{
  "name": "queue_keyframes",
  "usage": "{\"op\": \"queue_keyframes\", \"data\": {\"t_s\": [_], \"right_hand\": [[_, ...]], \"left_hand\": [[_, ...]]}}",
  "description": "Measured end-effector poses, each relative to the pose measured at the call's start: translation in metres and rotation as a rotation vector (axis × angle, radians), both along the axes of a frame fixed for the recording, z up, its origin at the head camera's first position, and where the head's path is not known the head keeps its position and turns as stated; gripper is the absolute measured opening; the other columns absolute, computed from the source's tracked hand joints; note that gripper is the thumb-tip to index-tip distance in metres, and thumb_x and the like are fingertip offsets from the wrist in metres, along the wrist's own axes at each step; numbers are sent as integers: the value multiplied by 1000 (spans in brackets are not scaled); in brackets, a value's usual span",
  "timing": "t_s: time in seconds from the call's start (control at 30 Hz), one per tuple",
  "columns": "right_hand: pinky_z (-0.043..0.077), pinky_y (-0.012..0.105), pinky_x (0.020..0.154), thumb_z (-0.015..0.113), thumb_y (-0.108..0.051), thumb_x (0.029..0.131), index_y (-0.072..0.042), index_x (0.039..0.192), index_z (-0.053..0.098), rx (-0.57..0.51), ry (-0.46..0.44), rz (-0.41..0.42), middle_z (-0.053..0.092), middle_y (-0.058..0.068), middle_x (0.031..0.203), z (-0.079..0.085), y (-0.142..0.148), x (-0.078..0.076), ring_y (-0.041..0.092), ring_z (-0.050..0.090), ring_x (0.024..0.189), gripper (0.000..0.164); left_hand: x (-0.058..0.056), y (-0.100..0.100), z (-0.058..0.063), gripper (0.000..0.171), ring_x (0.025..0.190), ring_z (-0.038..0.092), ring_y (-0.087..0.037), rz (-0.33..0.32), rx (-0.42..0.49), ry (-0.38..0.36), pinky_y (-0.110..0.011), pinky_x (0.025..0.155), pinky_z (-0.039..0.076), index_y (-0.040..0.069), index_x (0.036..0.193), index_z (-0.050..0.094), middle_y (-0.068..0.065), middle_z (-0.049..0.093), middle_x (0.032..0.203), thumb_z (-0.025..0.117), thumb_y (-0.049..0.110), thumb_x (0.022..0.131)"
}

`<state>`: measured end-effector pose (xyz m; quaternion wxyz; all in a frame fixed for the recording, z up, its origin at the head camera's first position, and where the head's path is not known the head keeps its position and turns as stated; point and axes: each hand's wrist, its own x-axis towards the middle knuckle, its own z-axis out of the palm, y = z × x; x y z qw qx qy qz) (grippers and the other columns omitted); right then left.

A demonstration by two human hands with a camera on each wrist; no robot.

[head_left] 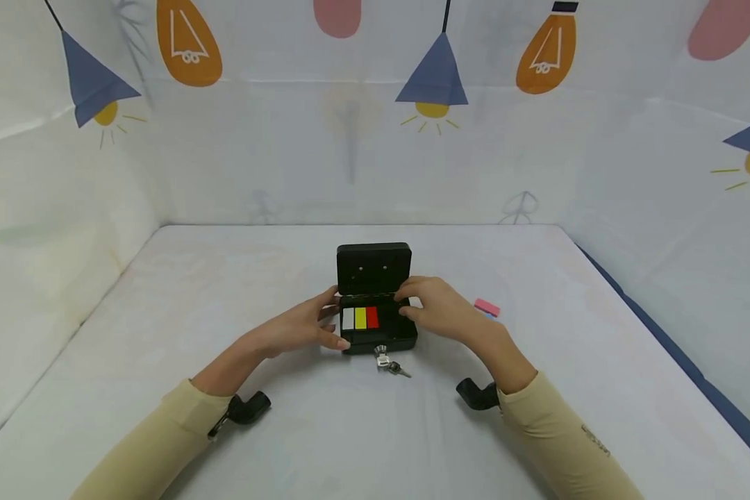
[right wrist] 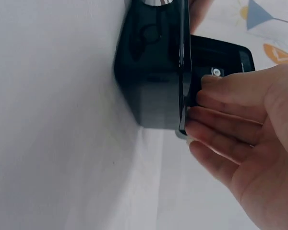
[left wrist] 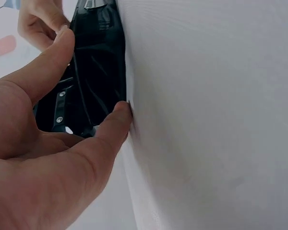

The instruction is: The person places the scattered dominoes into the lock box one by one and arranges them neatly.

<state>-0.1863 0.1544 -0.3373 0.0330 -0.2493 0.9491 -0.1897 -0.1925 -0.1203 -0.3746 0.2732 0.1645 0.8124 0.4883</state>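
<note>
"Where's the box?"
"The black cash box [head_left: 403,344] sits near the centre of the frame, lid [head_left: 373,267] raised, keys [head_left: 397,369] hanging at the front. A white block [head_left: 348,319], a yellow block [head_left: 360,318] and a red block [head_left: 372,317] lie side by side inside."
"And the hands?"
"The left hand [head_left: 303,325] rests against the box's left side, thumb and fingers apart. The right hand [head_left: 440,305] has bent fingers at the right rim; I can't tell whether they pinch anything."
"Which step, then?"
"Packing coloured blocks, I'd judge, with the left hand steadying the box."
"What would the next move call for?"
"Probably freeing the right hand from the rim, then picking up the pink block [head_left: 487,307], right of centre, just above the wrist in the frame. A blue block [head_left: 490,316], mostly hidden, lies beside it."
</note>
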Motion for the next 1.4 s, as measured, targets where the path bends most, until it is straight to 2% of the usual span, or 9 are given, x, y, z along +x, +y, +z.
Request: {"op": "queue_keyframes", "data": {"t_s": [0.3, 0.53, 0.7, 0.9, 1.2, 1.4], "right_hand": [[53, 45, 101, 66, -11, 94, -5, 117, 71, -65, 15, 4, 69, 8, 121, 0, 18, -1, 27, 63, 118, 24], [53, 48, 100, 64, -11, 93, -4, 119, 70, -5, -8, -1, 69, 9, 120, -2, 44, -7, 30, 63, 116, 27], [51, 51, 100, 63, -11, 94, -4, 122, 69, 39, -45, -43, 68, 12, 123, -2, 65, -8, 32, 61, 118, 30], [49, 53, 102, 58, -6, 93, -2, 124, 67, 38, -82, -88, 66, 15, 126, -2, 87, -8, 35, 59, 122, 32], [46, 58, 105, 52, 0, 95, -1, 123, 67, 58, -121, -141, 64, 20, 128, -2, 107, -3, 41, 56, 124, 32], [45, 59, 106, 50, 9, 89, -1, 124, 66, 92, -147, -163, 63, 20, 130, -3, 116, 0, 42, 53, 127, 39]], "left_hand": [[0, 1, 2, 119, 151, 29, -31, -13, -10, 10, -46, 116, 38, 20, 161, -1, -9, 18, 167, 85, 26, 79], [0, -1, 1, 119, 152, 28, -31, -13, -19, 7, -47, 117, 37, 22, 161, -2, -8, 18, 167, 84, 25, 80], [0, -1, 2, 119, 151, 30, -33, -16, -17, 5, -48, 117, 37, 22, 161, -2, -9, 18, 167, 84, 26, 80], [0, 0, 3, 118, 151, 29, -32, -20, -20, 12, -49, 117, 37, 21, 161, -1, -9, 18, 167, 84, 27, 79], [-2, -1, 5, 120, 152, 27, -31, -36, -17, 11, -47, 118, 36, 19, 161, -3, -9, 17, 167, 84, 26, 80], [-2, -2, 5, 120, 151, 30, -32, -29, -23, -2, -48, 118, 35, 19, 161, -3, -10, 18, 167, 85, 27, 79]]}}
